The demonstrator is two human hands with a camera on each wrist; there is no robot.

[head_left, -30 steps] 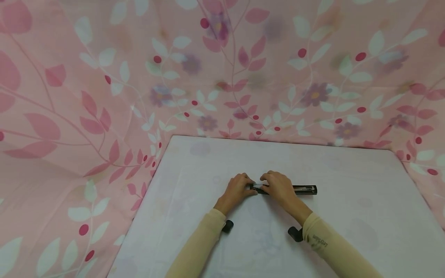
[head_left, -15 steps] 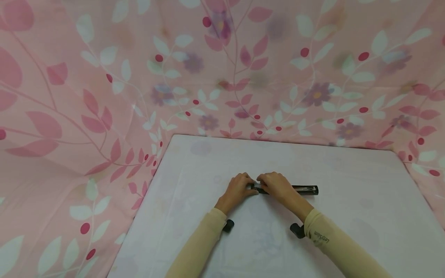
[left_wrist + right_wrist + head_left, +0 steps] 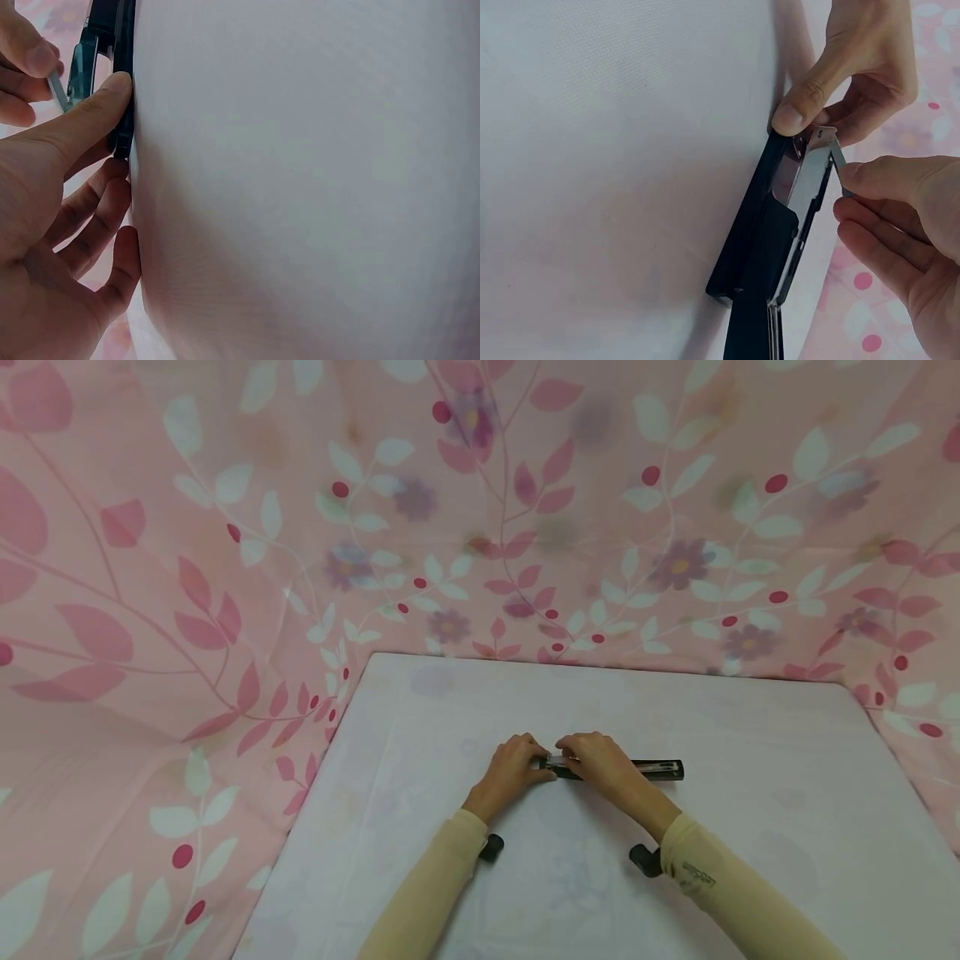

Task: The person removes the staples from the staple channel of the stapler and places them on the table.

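A black stapler [image 3: 658,770] lies on the white table with its top arm swung open, its metal magazine [image 3: 811,180] exposed in the right wrist view. At the stapler's left end, my left hand [image 3: 512,770] grips the base, thumb on the near side in the left wrist view [image 3: 112,90]. My right hand [image 3: 603,768] pinches a thin grey staple strip [image 3: 838,155] between thumb and fingers. One end of that strip meets the tip of the magazine, slanting away from it. In the head view the right hand covers the stapler's middle.
The white-covered table [image 3: 570,893] spreads around both hands. Pink floral cloth [image 3: 480,527] hangs behind the table and at its sides. A black wrist camera sits beneath each sleeve, the left one [image 3: 492,847] and the right one [image 3: 645,860].
My right hand has shifted slightly left along the stapler, its fingers drawing closer together over the magazine's end. The left hand and the stapler stay where they were.
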